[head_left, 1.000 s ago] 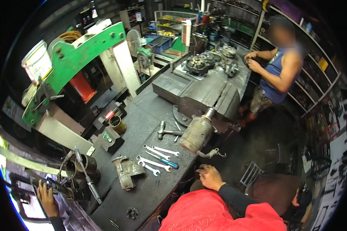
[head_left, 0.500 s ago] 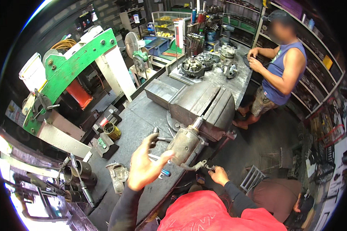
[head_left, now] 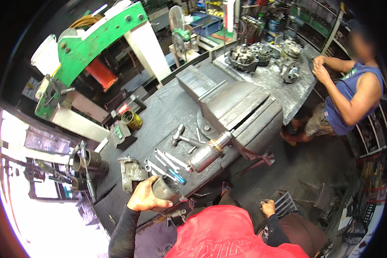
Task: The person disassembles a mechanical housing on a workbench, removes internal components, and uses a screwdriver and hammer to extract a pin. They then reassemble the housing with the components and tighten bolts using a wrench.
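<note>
My left hand [head_left: 147, 195] grips a grey cylindrical motor housing [head_left: 165, 192] over the near edge of the bench. A cable lead with a terminal hangs at the housing's lower side. Projecting from the jaws of the big bench vise [head_left: 236, 101] is a bare motor armature [head_left: 207, 155], its coppery windings and steel shaft showing. My right hand [head_left: 268, 208] is off the bench at the right, fingers curled; what lies inside them is hidden. Between the housing and the vise lie a hammer [head_left: 185, 138], several wrenches [head_left: 170, 160] and a blue-handled tool [head_left: 176, 176].
A metal casting [head_left: 130, 174] and a yellow can [head_left: 131, 120] stand on the bench's left. Alternator parts [head_left: 245, 58] sit at its far end. A person in a blue sleeveless shirt [head_left: 354, 92] stands at the right; another person [head_left: 303, 232] bends low nearby. A green press frame [head_left: 99, 51] rises at left.
The housing has come off the armature, which stays in the vise. My left hand has carried it toward me and to the left; my right hand has moved right, away from the lead.
</note>
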A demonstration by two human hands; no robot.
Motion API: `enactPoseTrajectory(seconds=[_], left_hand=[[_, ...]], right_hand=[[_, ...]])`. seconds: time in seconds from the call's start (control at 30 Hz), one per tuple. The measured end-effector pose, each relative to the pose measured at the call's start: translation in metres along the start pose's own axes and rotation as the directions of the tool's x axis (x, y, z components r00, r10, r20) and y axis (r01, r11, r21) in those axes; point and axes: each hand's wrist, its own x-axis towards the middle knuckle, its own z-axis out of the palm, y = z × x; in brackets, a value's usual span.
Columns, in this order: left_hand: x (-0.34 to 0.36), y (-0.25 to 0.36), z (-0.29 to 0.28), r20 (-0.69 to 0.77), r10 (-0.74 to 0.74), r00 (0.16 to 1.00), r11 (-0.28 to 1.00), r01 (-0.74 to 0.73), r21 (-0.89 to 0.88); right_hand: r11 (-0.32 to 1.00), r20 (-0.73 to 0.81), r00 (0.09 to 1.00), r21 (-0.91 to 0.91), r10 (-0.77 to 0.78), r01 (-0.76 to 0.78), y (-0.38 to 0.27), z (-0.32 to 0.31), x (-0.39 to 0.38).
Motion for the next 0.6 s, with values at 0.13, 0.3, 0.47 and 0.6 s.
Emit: enactPoseTrajectory(seconds=[0.13,0.3,0.47,0.6], left_hand=[[-0.054,-0.062,0.038,-0.238,-0.173,0.956,0.937,0.086,-0.338],[-0.107,-0.104,0.082,-0.534,-0.249,0.808,0.926,0.036,-0.376],[-0.151,-0.128,0.101,-0.659,-0.282,0.697,0.838,-0.156,-0.524],[-0.189,-0.145,0.098,-0.655,-0.347,0.671,0.763,-0.205,-0.613]], right_hand=[[0.959,0.001,0.995,-0.265,-0.103,0.099,-0.010,-0.015,0.027],[0.910,0.103,0.966,-0.325,-0.237,0.258,-0.086,0.004,0.040],[0.878,0.330,0.888,-0.249,-0.320,0.409,-0.160,0.039,-0.014],[0.845,0.333,0.911,-0.387,-0.245,0.369,-0.163,0.062,-0.058]])
